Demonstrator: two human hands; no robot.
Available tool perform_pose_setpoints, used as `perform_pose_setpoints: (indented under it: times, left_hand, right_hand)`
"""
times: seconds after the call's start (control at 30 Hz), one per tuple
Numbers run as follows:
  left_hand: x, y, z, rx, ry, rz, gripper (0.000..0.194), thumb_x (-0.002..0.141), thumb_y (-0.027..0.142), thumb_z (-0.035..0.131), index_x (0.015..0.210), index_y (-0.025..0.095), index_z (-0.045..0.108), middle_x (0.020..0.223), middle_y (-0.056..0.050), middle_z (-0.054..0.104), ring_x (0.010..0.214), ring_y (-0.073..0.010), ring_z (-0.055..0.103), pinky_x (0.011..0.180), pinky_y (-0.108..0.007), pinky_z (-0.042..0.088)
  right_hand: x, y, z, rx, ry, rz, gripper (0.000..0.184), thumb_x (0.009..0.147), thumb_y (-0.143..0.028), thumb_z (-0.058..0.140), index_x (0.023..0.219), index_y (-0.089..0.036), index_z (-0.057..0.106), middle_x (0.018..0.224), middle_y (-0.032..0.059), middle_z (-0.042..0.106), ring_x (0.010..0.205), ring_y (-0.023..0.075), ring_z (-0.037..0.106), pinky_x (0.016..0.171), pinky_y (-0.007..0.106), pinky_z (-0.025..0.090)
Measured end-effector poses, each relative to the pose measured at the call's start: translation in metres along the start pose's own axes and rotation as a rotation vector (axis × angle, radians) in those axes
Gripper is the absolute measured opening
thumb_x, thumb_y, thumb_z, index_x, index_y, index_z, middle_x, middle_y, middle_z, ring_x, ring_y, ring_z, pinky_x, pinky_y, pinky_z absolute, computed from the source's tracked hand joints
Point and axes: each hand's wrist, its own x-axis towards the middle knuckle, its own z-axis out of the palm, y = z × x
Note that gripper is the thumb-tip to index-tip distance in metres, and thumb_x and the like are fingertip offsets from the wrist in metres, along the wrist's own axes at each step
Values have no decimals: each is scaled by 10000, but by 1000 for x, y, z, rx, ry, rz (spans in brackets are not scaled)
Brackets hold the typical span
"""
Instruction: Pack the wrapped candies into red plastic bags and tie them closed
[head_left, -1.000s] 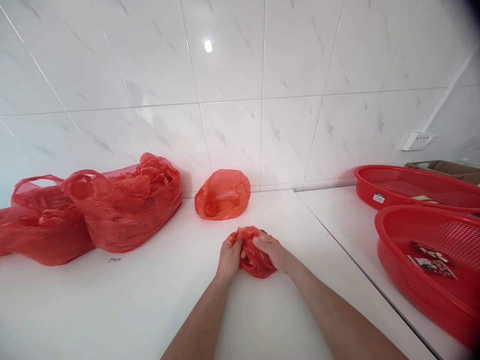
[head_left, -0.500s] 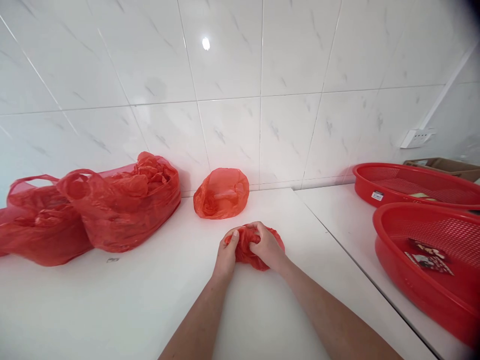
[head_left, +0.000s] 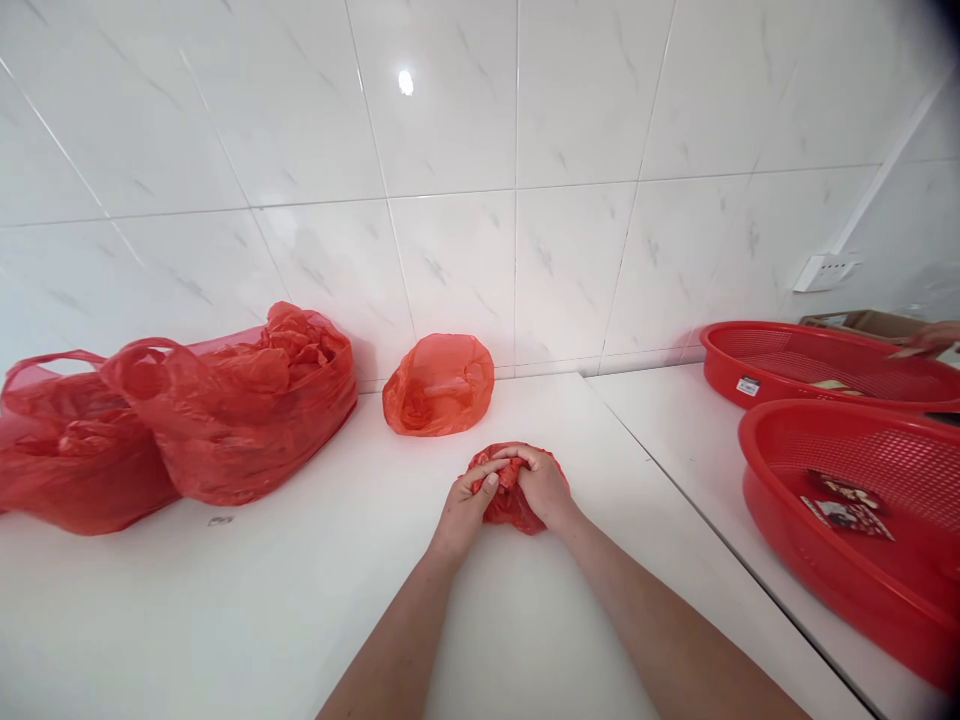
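Observation:
A crumpled red plastic bag (head_left: pixel 517 508) lies on the white table in front of me, with both hands gathering its top. My left hand (head_left: pixel 471 502) grips the bag's near left side, thumb laid across the bunched plastic. From the right, my right hand (head_left: pixel 543 488) holds the same bunch, its fingers meeting the left fingertips. Whatever is inside this bag is hidden. Behind it, against the wall, sits another red plastic bag (head_left: pixel 439 385), its mouth spread wide.
Two full red plastic bags (head_left: pixel 255 420) (head_left: pixel 90 470) stand at the left. On the right are a near red basket (head_left: pixel 780 500) holding small printed packets (head_left: pixel 847 515) and a far red basket (head_left: pixel 724 375). Another person's hand (head_left: pixel 937 338) reaches over the far one. A tiled wall (head_left: pixel 457 270) closes the back.
My left hand has shifted slightly right and closed in on the bunched plastic, bringing both hands' fingertips together. Another person's hand has appeared at the far right.

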Motion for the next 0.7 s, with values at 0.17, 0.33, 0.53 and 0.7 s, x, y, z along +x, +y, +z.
perform_pose_setpoints:
  times: [0.17, 0.33, 0.53, 0.7]
  left_hand:
    - [1, -4, -4, -14, 26, 22, 425, 837, 466, 533, 1173, 221, 617, 1217, -78, 601, 1142, -251, 525, 983, -395, 398]
    - [3, -14, -6, 148, 173, 173, 411, 878, 450, 468, 1227, 261, 573, 1201, -64, 575, 1154, -207, 502, 1007, -363, 370]
    - [6, -17, -17, 430, 442, 304, 396, 904, 431, 402, 1181, 234, 605, 1112, -78, 567, 1086, -199, 508, 986, -378, 379]
    - [8, -12, -30, 366, 651, 183, 382, 909, 432, 371, 1052, 207, 645, 1109, -74, 616, 1064, -210, 543, 958, -368, 403]
  right_hand:
    - [4, 0, -9, 285, -42, 160, 272, 691, -225, 529, 909, -200, 689, 960, 34, 694, 920, 200, 621, 859, 329, 470]
    - [7, 7, -12, 516, 28, 199, 252, 683, -376, 678, 837, -177, 680, 854, 56, 696, 815, 204, 634, 806, 352, 493]
    - [16, 13, -24, 284, 261, 153, 254, 679, -329, 636, 889, -188, 619, 794, 24, 654, 711, 169, 607, 686, 306, 496]
    - [24, 22, -51, -196, 541, 155, 254, 674, -256, 498, 914, -197, 556, 788, 22, 617, 677, 160, 565, 612, 276, 444]
